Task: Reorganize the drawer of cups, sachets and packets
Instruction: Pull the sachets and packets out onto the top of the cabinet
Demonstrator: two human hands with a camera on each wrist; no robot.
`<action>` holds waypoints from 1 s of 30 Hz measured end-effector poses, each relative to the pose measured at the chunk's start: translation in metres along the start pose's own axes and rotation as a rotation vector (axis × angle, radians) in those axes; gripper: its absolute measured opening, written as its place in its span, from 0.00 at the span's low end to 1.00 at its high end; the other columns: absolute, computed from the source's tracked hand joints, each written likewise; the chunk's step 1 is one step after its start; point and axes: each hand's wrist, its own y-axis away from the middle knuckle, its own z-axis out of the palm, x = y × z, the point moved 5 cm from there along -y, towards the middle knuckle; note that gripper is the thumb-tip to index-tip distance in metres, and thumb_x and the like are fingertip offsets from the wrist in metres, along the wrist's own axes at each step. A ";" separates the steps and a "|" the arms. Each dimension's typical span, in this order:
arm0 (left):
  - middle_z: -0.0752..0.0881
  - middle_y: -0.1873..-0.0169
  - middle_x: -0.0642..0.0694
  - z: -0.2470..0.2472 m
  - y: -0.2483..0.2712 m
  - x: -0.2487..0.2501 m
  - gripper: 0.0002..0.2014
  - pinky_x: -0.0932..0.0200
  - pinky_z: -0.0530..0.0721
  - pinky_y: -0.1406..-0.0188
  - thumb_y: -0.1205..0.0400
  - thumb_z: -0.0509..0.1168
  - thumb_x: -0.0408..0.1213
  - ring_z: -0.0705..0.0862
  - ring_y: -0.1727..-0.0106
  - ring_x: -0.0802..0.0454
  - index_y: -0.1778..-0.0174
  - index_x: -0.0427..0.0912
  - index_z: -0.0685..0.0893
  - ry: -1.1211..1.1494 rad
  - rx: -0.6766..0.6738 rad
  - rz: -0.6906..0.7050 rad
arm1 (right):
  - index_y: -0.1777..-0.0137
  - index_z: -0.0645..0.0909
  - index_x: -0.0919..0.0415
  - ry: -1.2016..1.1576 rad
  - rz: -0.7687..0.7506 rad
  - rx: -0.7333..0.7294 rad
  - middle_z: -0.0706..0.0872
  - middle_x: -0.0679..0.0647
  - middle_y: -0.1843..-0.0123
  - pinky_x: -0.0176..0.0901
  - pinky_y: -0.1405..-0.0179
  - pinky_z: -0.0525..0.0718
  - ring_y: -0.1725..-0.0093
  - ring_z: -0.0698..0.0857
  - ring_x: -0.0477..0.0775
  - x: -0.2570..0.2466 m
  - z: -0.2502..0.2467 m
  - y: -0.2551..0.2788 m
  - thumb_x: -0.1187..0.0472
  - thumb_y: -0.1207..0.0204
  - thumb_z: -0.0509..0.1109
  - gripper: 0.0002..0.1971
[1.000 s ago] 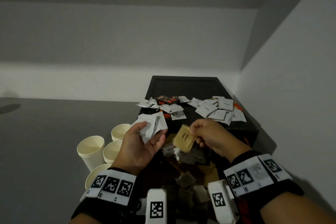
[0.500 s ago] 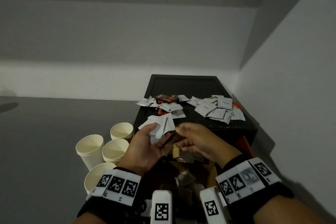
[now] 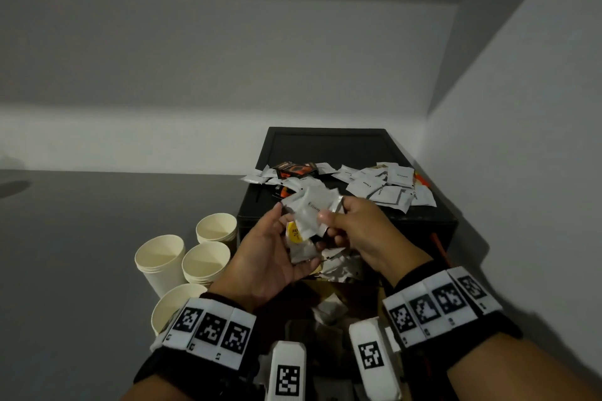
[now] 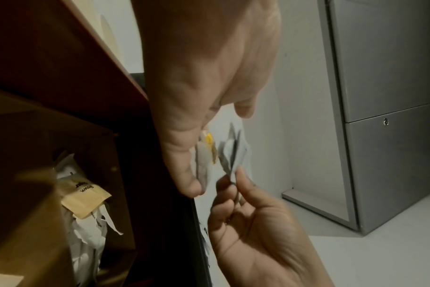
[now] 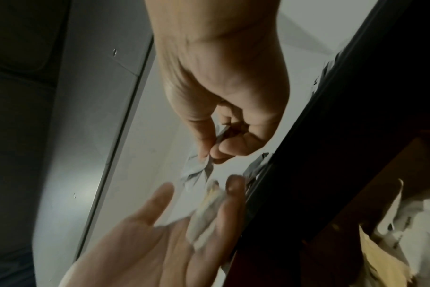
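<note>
Sachets of thin white paper [image 3: 317, 205] may slip and fall: my right grip [image 3: 361, 238] pinches only their edges, my left grip [image 3: 264, 264] holds more under its thumb.

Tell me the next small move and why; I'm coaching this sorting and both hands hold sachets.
Probably the right hand should carry the white sachets it pinches to the white pile on the black box: they look alike, and the left hand holds a yellow-marked sachet.
</note>
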 end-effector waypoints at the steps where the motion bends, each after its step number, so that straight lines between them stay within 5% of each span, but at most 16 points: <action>1: 0.85 0.48 0.39 -0.002 0.001 0.001 0.23 0.50 0.83 0.59 0.18 0.53 0.56 0.84 0.53 0.41 0.36 0.44 0.78 -0.010 0.020 -0.009 | 0.53 0.82 0.60 -0.023 0.003 0.030 0.81 0.52 0.68 0.32 0.73 0.77 0.71 0.77 0.43 -0.002 -0.007 0.000 0.64 0.22 0.69 0.01; 4: 0.86 0.46 0.40 -0.005 0.003 0.001 0.22 0.44 0.79 0.54 0.18 0.54 0.56 0.84 0.48 0.39 0.36 0.46 0.78 -0.095 0.064 -0.082 | 0.54 0.80 0.65 -0.058 0.002 0.093 0.80 0.53 0.67 0.35 0.69 0.78 0.68 0.77 0.46 -0.007 -0.022 -0.002 0.60 0.22 0.70 0.07; 9: 0.80 0.35 0.43 0.003 0.005 0.006 0.24 0.52 0.75 0.48 0.16 0.51 0.53 0.80 0.40 0.48 0.28 0.45 0.74 -0.262 0.078 -0.051 | 0.49 0.81 0.66 -0.016 -0.046 0.091 0.81 0.53 0.65 0.34 0.68 0.79 0.68 0.78 0.44 -0.012 -0.025 0.001 0.60 0.21 0.69 0.09; 13: 0.90 0.51 0.45 0.011 0.002 0.016 0.15 0.59 0.84 0.63 0.15 0.56 0.44 0.88 0.57 0.54 0.36 0.47 0.80 -0.152 0.007 0.103 | 0.52 0.83 0.60 0.126 -0.091 0.024 0.84 0.50 0.64 0.32 0.69 0.79 0.68 0.80 0.42 -0.013 -0.013 0.004 0.59 0.21 0.68 0.05; 18: 0.90 0.58 0.41 0.016 0.002 0.024 0.13 0.58 0.88 0.68 0.18 0.60 0.26 0.88 0.58 0.48 0.40 0.40 0.81 -0.159 0.019 0.218 | 0.56 0.84 0.58 0.131 -0.098 -0.007 0.86 0.49 0.62 0.35 0.65 0.80 0.64 0.83 0.45 -0.018 -0.008 0.006 0.58 0.19 0.65 0.08; 23: 0.91 0.66 0.46 0.013 0.003 0.029 0.11 0.59 0.87 0.73 0.19 0.59 0.22 0.89 0.67 0.52 0.49 0.41 0.81 -0.158 0.043 0.293 | 0.60 0.81 0.53 0.030 -0.114 0.097 0.84 0.51 0.59 0.38 0.61 0.82 0.61 0.82 0.48 -0.028 -0.019 0.004 0.59 0.19 0.65 0.08; 30: 0.90 0.60 0.42 0.009 -0.001 0.034 0.15 0.54 0.89 0.69 0.15 0.51 0.26 0.88 0.62 0.48 0.41 0.43 0.80 -0.009 0.055 0.227 | 0.36 0.78 0.57 -0.060 -0.159 0.235 0.83 0.49 0.53 0.36 0.63 0.81 0.60 0.82 0.46 -0.038 -0.046 -0.005 0.62 0.17 0.61 0.12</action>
